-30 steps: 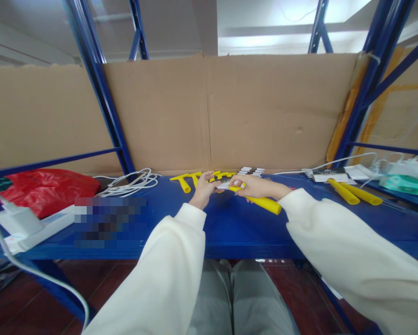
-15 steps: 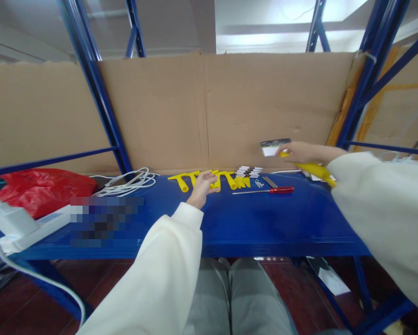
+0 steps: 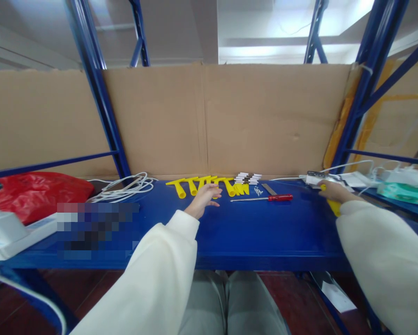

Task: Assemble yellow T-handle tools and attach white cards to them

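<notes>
My left hand (image 3: 206, 199) is over the blue shelf, fingers apart and holding nothing. Just behind it lies a row of yellow T-shaped handles (image 3: 181, 190), partly covered by my fingers. My right hand (image 3: 334, 191) is far to the right, closed around a yellow-handled scraper (image 3: 335, 208). The scraper's head sits by black-and-white flat pieces (image 3: 315, 177), and I cannot tell where one ends and the other begins. Between the hands are small yellow wedge pieces (image 3: 242, 189), stacked white-and-black pieces (image 3: 247, 178), small screws (image 3: 258, 190), a flat metal strip (image 3: 268, 189) and a red-handled screwdriver (image 3: 280, 197).
A cardboard panel (image 3: 264, 125) backs the blue shelf (image 3: 257, 228). On the left are a coiled white cable (image 3: 135, 186), a red plastic bag (image 3: 48, 193) and a white power strip (image 3: 27, 237). A green-and-white packet (image 3: 404, 191) lies far right. Blue posts (image 3: 102, 93) rise at both sides.
My right hand has moved right and down with the yellow-handled scraper, from above the shelf to its right end. The left hand stays near the handles. The view has shifted slightly.
</notes>
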Tool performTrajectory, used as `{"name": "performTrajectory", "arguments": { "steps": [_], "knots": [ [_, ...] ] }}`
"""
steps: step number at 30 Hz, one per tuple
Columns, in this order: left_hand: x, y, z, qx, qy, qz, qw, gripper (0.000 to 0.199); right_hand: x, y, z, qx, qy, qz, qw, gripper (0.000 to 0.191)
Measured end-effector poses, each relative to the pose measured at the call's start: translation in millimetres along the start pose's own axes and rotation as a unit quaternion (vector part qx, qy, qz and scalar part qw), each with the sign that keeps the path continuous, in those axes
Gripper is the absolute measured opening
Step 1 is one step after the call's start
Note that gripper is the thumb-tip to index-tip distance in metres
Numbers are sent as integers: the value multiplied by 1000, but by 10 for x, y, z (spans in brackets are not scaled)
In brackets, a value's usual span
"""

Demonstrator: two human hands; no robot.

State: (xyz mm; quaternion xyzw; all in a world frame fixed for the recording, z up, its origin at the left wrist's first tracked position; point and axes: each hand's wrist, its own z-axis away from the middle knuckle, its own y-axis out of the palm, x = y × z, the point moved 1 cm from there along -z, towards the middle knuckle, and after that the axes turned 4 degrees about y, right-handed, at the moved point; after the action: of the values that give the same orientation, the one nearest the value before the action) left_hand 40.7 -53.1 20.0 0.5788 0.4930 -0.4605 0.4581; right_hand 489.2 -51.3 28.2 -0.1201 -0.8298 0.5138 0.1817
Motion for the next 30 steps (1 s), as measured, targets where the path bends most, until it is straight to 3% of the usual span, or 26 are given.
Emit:
{"name": "performTrajectory", "arguments": {
  "steps": [3, 7, 13, 22, 26, 30],
  "knots": [
    [-1, 16, 8, -5, -6, -10, 1000, 24, -10, 106, -25, 93, 20, 47, 994, 34],
    [4, 25, -4, -1, -6, -6, 1000, 23, -5, 116, 2, 122, 23, 93, 988, 44],
    [4, 6, -7, 19, -5, 0, 1000, 27, 41, 114, 86, 104, 24, 97, 990, 43],
    [5, 28, 0, 39, 13, -83, 996, 14, 139, 70, 154, 93, 19, 120, 988, 42],
    [32, 16, -45, 31, 17, -124, 992, 8, 359, -37, 268, 78, 20, 141, 987, 43],
    [94, -29, -145, -10, 26, -128, 991, 11, 808, -159, 341, 65, -34, 144, 987, 42]
  ]
}}
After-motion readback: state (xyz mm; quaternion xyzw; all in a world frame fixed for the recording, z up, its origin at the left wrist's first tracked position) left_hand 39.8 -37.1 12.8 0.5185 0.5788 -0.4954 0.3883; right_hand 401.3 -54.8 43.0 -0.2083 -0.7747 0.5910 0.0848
